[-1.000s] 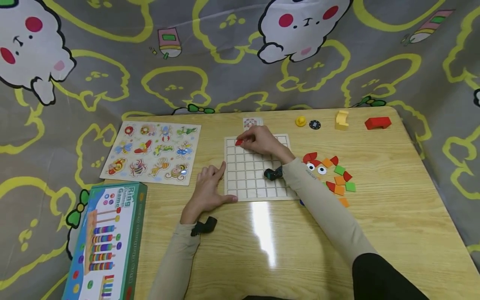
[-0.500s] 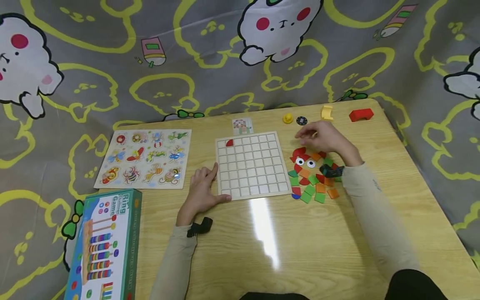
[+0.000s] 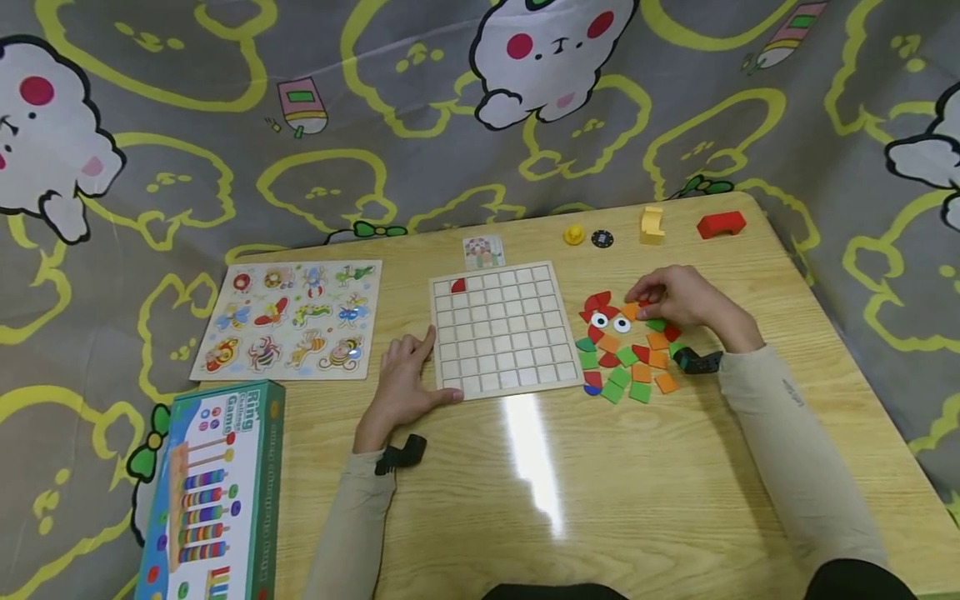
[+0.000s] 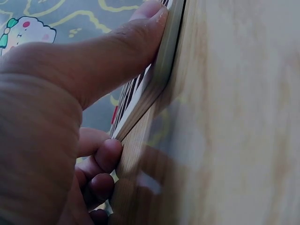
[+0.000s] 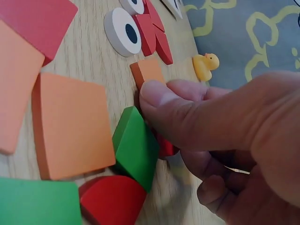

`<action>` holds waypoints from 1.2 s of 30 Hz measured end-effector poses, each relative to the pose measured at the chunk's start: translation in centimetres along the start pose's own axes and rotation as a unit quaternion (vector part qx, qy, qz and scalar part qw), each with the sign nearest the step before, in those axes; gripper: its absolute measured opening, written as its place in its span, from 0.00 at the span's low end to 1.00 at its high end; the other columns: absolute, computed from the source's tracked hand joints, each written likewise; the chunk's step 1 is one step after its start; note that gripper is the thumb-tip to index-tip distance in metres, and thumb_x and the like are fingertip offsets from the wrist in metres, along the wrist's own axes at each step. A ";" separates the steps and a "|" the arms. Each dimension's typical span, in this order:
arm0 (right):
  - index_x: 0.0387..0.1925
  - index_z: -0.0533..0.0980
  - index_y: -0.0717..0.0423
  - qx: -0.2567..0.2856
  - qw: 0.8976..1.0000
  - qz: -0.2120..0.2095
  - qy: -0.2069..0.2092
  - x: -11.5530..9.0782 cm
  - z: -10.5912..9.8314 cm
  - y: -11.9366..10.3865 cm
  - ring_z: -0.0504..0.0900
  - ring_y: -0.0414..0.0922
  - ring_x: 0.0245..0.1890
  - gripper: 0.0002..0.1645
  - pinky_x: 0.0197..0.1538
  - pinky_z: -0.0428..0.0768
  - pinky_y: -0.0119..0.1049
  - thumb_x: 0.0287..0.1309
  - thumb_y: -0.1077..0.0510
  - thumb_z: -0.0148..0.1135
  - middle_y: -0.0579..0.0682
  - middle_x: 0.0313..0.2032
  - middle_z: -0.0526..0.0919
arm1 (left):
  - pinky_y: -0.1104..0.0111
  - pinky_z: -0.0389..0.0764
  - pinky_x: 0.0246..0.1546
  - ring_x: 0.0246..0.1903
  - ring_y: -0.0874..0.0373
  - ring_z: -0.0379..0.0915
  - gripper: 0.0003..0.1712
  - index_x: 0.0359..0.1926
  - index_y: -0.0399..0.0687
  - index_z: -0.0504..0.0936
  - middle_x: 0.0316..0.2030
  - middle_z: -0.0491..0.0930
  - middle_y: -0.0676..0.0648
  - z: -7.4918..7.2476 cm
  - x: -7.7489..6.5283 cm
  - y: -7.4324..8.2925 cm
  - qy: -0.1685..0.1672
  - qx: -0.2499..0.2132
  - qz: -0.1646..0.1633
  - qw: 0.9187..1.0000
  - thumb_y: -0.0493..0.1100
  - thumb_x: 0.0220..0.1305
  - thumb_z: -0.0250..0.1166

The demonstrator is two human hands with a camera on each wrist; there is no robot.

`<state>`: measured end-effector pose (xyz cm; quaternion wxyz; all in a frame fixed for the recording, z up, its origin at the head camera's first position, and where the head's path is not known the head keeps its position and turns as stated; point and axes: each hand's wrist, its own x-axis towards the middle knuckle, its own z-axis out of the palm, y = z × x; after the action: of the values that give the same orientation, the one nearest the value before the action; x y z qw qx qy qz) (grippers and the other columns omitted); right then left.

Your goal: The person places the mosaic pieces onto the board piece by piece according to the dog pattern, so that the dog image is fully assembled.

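My left hand [image 3: 405, 379] lies at the near left corner of a wooden grid board [image 3: 506, 329], thumb and index finger spread along two edges. In the left wrist view the thumb [image 4: 136, 42] presses the board's edge. A single red quarter-round piece [image 3: 458, 286] sits in the grid's top row. My right hand [image 3: 686, 304] is over the loose coloured pieces right of the board. Thumb and fingers pinch a small red piece [image 5: 166, 146], mostly hidden by the thumb. Touching or close by are an orange piece [image 5: 147, 70] and a green piece [image 5: 136, 147].
Behind the board lies a small pattern card [image 3: 483, 252]. A yellow duck [image 3: 574, 234], a black chip [image 3: 602, 239], a yellow block [image 3: 652, 226] and a red block [image 3: 722, 224] line the back. At left are an insect picture board [image 3: 288, 321] and a game box [image 3: 213, 492].
The right hand has left the red piece in the grid, moved right, and come down among the loose pieces. The left hand stays at the board's corner. The head view has shifted slightly.
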<state>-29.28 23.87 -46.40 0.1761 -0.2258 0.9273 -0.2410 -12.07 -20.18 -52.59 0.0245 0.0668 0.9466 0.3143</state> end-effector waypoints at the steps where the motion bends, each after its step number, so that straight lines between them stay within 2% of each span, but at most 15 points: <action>1: 0.41 0.84 0.56 -0.005 1.000 -0.001 0.002 0.1 0.0 -0.1 0.78 0.47 0.36 0.12 0.41 0.76 0.36 0.53 0.62 0.74 0.52 0.37 0.84 | 0.61 0.54 0.48 0.42 0.53 0.55 0.69 0.77 0.50 0.52 0.42 0.65 0.49 0.0 0.0 -0.1 0.002 0.001 0.001 1.000 0.70 0.40 0.77; 7: 0.37 0.82 0.55 -0.008 1.000 0.010 0.017 1.0 0.1 0.0 0.79 0.46 0.34 0.10 0.39 0.75 0.37 0.54 0.58 0.74 0.50 0.33 0.83 | 0.60 0.54 0.50 0.42 0.53 0.55 0.70 0.77 0.49 0.53 0.41 0.64 0.49 0.1 0.2 -0.3 0.000 -0.002 0.003 1.000 0.70 0.40 0.77; 9: 0.38 0.81 0.55 0.018 0.999 0.012 0.032 1.5 0.1 -0.1 0.79 0.46 0.33 0.11 0.37 0.75 0.35 0.56 0.56 0.72 0.51 0.33 0.83 | 0.61 0.55 0.50 0.42 0.53 0.55 0.70 0.77 0.49 0.53 0.41 0.64 0.49 0.1 0.2 -0.4 -0.001 -0.002 0.001 1.000 0.70 0.40 0.77; 11: 0.44 0.80 0.56 0.061 0.997 0.001 0.051 2.3 0.3 -0.5 0.79 0.47 0.32 0.14 0.35 0.75 0.33 0.59 0.55 0.70 0.53 0.33 0.83 | 0.61 0.55 0.50 0.42 0.54 0.54 0.70 0.77 0.49 0.53 0.41 0.64 0.49 0.0 0.2 -0.5 -0.003 0.000 -0.001 1.000 0.70 0.40 0.76; 16: 0.58 0.75 0.56 0.183 0.979 -0.060 0.072 5.9 1.9 -3.9 0.77 0.53 0.35 0.21 0.36 0.72 0.34 0.65 0.56 0.63 0.59 0.37 0.80 | 0.60 0.55 0.49 0.42 0.54 0.54 0.69 0.77 0.49 0.53 0.40 0.63 0.50 0.0 0.1 -0.7 -0.001 0.001 0.000 1.000 0.70 0.40 0.77; 20: 0.56 0.78 0.52 0.233 0.965 -0.091 0.074 9.3 4.4 -7.5 0.79 0.56 0.36 0.19 0.36 0.73 0.34 0.64 0.54 0.65 0.59 0.37 0.81 | 0.60 0.54 0.49 0.42 0.54 0.54 0.69 0.77 0.48 0.54 0.40 0.63 0.50 0.1 0.1 -0.7 0.002 -0.002 0.006 1.000 0.70 0.40 0.77; 24: 0.50 0.80 0.49 0.236 0.962 -0.116 0.076 11.8 6.9 -10.5 0.83 0.51 0.34 0.18 0.37 0.77 0.34 0.57 0.54 0.71 0.53 0.35 0.85 | 0.60 0.55 0.49 0.42 0.54 0.54 0.70 0.77 0.48 0.53 0.40 0.63 0.50 0.3 0.2 -0.7 0.001 0.004 0.012 1.000 0.72 0.40 0.76; 29: 0.44 0.82 0.52 0.195 0.969 -0.133 0.072 13.6 8.8 -13.0 0.81 0.44 0.32 0.18 0.39 0.78 0.37 0.50 0.54 0.76 0.49 0.34 0.84 | 0.60 0.55 0.50 0.42 0.54 0.55 0.70 0.77 0.48 0.53 0.41 0.63 0.51 0.4 0.4 -0.6 0.004 0.007 0.016 1.000 0.72 0.40 0.75; 36: 0.43 0.84 0.54 0.127 0.982 -0.120 0.066 14.5 9.9 -14.6 0.77 0.46 0.30 0.20 0.38 0.73 0.40 0.49 0.52 0.78 0.50 0.34 0.83 | 0.61 0.55 0.48 0.41 0.54 0.54 0.70 0.77 0.49 0.53 0.40 0.62 0.51 0.1 0.2 -0.7 0.007 0.006 0.010 1.000 0.72 0.40 0.75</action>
<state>-32.24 1.46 -50.00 0.1121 -0.2949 0.8647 -0.3908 -12.35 -20.60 -53.07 0.0144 0.0741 0.9478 0.3097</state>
